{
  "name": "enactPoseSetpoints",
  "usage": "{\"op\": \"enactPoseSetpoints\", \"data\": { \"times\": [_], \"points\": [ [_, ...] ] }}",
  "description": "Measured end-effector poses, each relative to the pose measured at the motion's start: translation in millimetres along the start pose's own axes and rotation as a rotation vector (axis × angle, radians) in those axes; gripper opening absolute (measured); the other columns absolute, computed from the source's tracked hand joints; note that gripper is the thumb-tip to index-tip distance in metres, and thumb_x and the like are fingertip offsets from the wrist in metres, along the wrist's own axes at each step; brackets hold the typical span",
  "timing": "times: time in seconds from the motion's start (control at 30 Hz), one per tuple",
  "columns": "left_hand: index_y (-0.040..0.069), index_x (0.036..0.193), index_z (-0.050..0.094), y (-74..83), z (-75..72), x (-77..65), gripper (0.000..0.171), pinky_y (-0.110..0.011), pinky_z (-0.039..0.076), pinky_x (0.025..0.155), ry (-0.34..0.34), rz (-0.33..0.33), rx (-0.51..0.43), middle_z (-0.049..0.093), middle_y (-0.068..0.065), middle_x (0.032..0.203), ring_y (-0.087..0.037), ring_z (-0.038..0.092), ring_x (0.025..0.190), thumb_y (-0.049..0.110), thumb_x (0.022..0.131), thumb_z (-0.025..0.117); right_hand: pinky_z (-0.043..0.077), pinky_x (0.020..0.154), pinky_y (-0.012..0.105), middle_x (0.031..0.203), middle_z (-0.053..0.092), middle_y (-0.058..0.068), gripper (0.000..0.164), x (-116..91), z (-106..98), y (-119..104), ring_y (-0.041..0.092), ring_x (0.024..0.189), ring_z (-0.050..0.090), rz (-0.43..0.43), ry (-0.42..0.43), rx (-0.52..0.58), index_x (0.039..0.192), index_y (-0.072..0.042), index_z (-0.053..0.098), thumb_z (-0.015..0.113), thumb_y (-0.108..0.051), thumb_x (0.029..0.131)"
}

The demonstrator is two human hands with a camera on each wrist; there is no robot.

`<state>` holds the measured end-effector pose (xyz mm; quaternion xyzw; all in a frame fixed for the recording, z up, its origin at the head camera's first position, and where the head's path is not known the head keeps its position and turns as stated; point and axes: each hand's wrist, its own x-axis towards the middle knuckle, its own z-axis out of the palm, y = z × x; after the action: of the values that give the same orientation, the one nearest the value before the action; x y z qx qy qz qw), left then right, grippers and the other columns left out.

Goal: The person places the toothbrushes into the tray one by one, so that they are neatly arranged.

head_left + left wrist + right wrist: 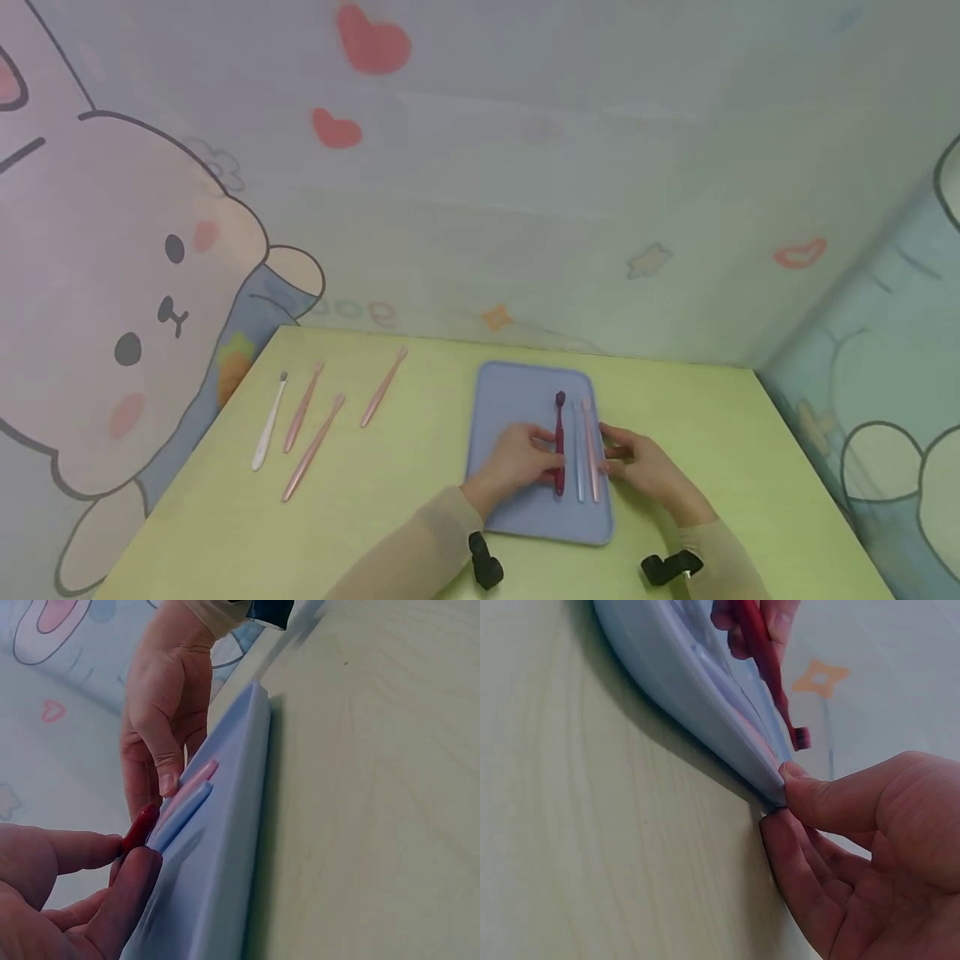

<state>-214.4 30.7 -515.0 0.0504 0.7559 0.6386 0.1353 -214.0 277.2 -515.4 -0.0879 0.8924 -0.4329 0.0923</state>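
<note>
My left hand (517, 454) pinches a dark red toothbrush (559, 433) between thumb and fingers over the blue tray (517, 383), its bristle head pointing to the far side. On the tray's right side lie a light blue toothbrush (579, 454) and a pink toothbrush (591, 454), side by side. The right hand (645, 467) grips the tray's right rim, thumb on top and fingers below, as the right wrist view shows. In the left wrist view the red handle (141, 827) sits between thumb and fingertip, close over the light blue handle (180, 817).
On the left of the pale yellow-green table (420, 483) lie a white toothbrush (268, 425) and several pink toothbrushes (313, 447). A cartoon-printed backdrop (480, 167) rises behind the table. Dark wrist cameras (486, 562) are strapped to both sleeves.
</note>
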Motion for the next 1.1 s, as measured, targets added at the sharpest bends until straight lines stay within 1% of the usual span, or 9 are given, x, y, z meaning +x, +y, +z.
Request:
{"op": "enactPoseSetpoints", "data": {
  "times": [0.07,0.13,0.23,0.3,0.4,0.57,0.73,0.87,1.1],
  "points": [
    [-0.007,0.119,0.070,-1.3,2.9,2.9,0.035,-0.032,0.064,0.064,-0.008,-0.005,-0.004,0.074,-0.006,0.084,-0.020,0.076,0.067,0.001,0.089,0.084,0.045,0.112,0.062,0.142,0.062,0.030,0.068,1,-2,1,0.041,0.123,0.067,-0.007,-0.004,-0.009,0.157,0.006,0.047,0.077,-0.007,0.097],
    [-0.009,0.120,0.070,-1.3,5.1,3.0,0.035,-0.033,0.065,0.064,-0.006,-0.011,-0.030,0.073,-0.007,0.083,-0.021,0.076,0.067,-0.001,0.088,0.084,0.045,0.113,0.061,0.143,0.062,0.030,0.068,2,-3,1,0.041,0.123,0.067,-0.013,-0.003,-0.004,0.157,0.006,0.046,0.077,-0.007,0.097],
    [-0.009,0.120,0.070,-0.8,7.1,2.3,0.036,-0.032,0.065,0.064,0.009,-0.003,-0.043,0.073,-0.007,0.083,-0.021,0.075,0.067,-0.002,0.088,0.084,0.045,0.114,0.060,0.140,0.065,0.028,0.068,2,-4,1,0.039,0.123,0.067,-0.022,0.003,-0.008,0.158,0.005,0.047,0.076,-0.007,0.097],
    [-0.009,0.120,0.070,-0.8,7.3,2.2,0.037,-0.031,0.064,0.063,0.013,0.002,-0.027,0.073,-0.006,0.083,-0.020,0.075,0.067,-0.001,0.087,0.085,0.045,0.114,0.059,0.133,0.069,0.026,0.068,1,-3,0,0.038,0.122,0.068,-0.008,0.009,-0.008,0.158,0.003,0.048,0.077,-0.007,0.097],
    [-0.008,0.119,0.071,-1.1,6.5,1.0,0.037,-0.030,0.064,0.062,0.008,-0.001,-0.002,0.073,-0.006,0.081,-0.018,0.075,0.065,0.000,0.087,0.086,0.046,0.113,0.060,0.129,0.071,0.026,0.069,-1,-2,1,0.038,0.120,0.068,-0.006,-0.001,0.004,0.157,0.004,0.047,0.078,-0.007,0.097],
    [-0.007,0.117,0.072,0.2,2.9,-3.9,0.035,-0.029,0.063,0.060,0.013,-0.011,0.013,0.073,-0.005,0.079,-0.016,0.074,0.062,0.001,0.086,0.086,0.049,0.110,0.059,0.135,0.067,0.029,0.070,-1,3,1,0.039,0.120,0.068,-0.020,-0.009,0.039,0.156,0.006,0.047,0.079,-0.007,0.096],
    [-0.006,0.115,0.073,2.2,1.8,-6.5,0.033,-0.027,0.061,0.058,0.017,-0.009,0.060,0.073,-0.003,0.076,-0.013,0.072,0.057,0.003,0.087,0.087,0.047,0.113,0.059,0.137,0.065,0.028,0.068,-2,4,-2,0.039,0.122,0.067,0.012,0.001,0.045,0.158,0.004,0.047,0.077,-0.005,0.097],
    [-0.006,0.113,0.073,3.0,2.0,-6.4,0.031,-0.027,0.061,0.057,0.024,-0.006,0.089,0.072,-0.003,0.073,-0.012,0.070,0.055,0.003,0.087,0.087,0.045,0.114,0.060,0.136,0.066,0.028,0.067,-2,4,-5,0.041,0.123,0.067,0.019,0.006,0.036,0.158,0.002,0.047,0.076,-0.005,0.098],
    [-0.006,0.113,0.071,-0.5,3.1,-1.9,0.030,-0.026,0.060,0.056,0.016,-0.023,0.104,0.072,-0.002,0.071,-0.011,0.069,0.052,0.003,0.088,0.086,0.044,0.114,0.062,0.134,0.067,0.029,0.068,-4,4,-6,0.041,0.122,0.067,0.004,-0.003,0.026,0.158,0.005,0.046,0.076,-0.005,0.097]
  ]
}}
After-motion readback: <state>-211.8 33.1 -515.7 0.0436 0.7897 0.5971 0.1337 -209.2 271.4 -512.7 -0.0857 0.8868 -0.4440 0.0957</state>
